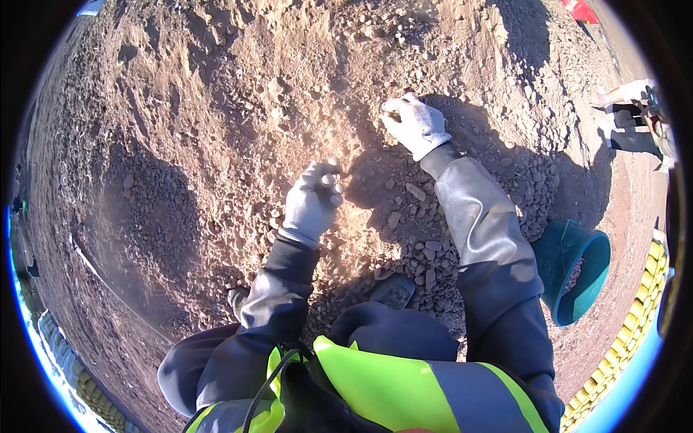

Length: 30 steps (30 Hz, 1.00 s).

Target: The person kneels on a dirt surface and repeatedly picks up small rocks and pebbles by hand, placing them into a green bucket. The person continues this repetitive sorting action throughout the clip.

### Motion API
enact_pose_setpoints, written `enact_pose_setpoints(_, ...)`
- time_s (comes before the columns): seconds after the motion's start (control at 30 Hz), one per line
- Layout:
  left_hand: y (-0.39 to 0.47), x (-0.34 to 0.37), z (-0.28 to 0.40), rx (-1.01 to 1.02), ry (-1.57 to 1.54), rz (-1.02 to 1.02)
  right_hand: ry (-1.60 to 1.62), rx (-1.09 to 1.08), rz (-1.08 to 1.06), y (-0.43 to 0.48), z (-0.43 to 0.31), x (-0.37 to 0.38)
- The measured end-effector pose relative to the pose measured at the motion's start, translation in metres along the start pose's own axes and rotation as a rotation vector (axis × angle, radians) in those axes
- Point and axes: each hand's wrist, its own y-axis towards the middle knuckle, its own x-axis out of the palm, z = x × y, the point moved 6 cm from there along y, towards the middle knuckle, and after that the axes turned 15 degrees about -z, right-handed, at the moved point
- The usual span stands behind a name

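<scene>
My left hand [313, 204], in a pale knit glove, hovers over stony reddish soil [260, 178]. Its fingers are loosely curled and apart, and I see nothing in them. Farther out and to the right, my right hand [416, 122], gloved the same way, reaches down to the dirt slope with thumb and fingers bent towards each other. Whether a small stone or clod sits between those fingertips is hidden. Loose stones [416, 191] lie in the shade below the right hand. Both forearms wear dark sleeves.
A green bucket [552, 265] with gravelly material inside lies tilted at my right. A dark boot tip [394, 292] shows by my knees among pebbles. Another person [644, 119] is at the far right. Stacked yellow bags [622, 341] line the right edge; a red object [580, 11] lies upper right.
</scene>
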Motion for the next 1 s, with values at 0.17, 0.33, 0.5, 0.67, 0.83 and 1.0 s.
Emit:
enact_pose_setpoints(0.17,0.000,0.005,-0.001,-0.013,0.005,-0.017,-0.011,-0.015,0.145,-0.010,-0.004,0.002)
enact_pose_setpoints(0.33,0.000,0.012,-0.007,-0.050,-0.001,-0.048,-0.324,-0.054,-0.033,-0.005,-0.010,0.020)
enact_pose_setpoints(0.5,0.000,0.014,-0.004,-0.023,0.017,-0.085,-0.177,0.089,-0.056,-0.017,0.009,0.023)
enact_pose_setpoints(0.67,0.001,0.014,-0.006,-0.043,0.009,-0.081,-0.055,0.055,0.057,-0.034,0.015,0.013)
enact_pose_setpoints(0.83,0.006,0.015,-0.010,-0.037,0.025,-0.103,0.280,0.039,0.070,-0.042,0.006,-0.005)
enact_pose_setpoints(1.0,0.009,0.016,-0.011,0.089,0.202,-0.114,0.388,-0.122,-0.112,-0.051,-0.044,0.001)
